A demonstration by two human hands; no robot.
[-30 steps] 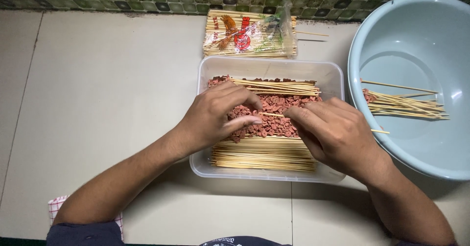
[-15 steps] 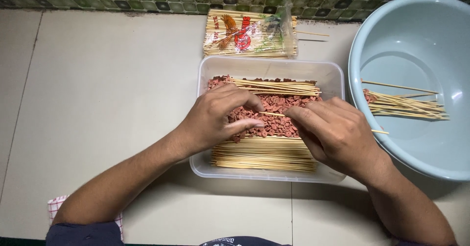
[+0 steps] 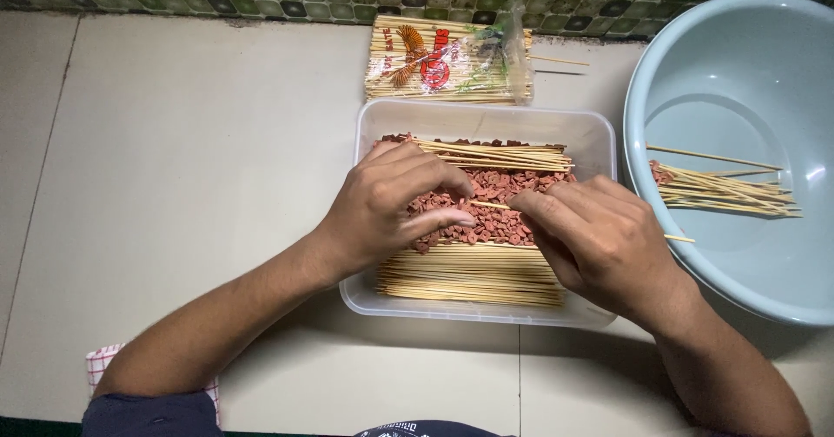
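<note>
nothing moved since last frame: left hand (image 3: 391,202) and right hand (image 3: 599,237) both pinch one thin bamboo skewer (image 3: 488,204) over reddish meat bits (image 3: 486,202) in clear plastic tub (image 3: 486,124); few finished skewers (image 3: 721,189) in pale blue basin (image 3: 738,81), most left

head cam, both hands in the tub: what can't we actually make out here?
- Skewer: its middle and the right hand grip are hidden under the fingers.
- Meat: partly covered by the left hand; whether any sits on the skewer tip is too small to tell.
- Basin: right side cut off by the frame edge.
- Tub: near wall partly hidden behind both wrists.
- Skewer pack: count unreadable through the wrapper.
</note>
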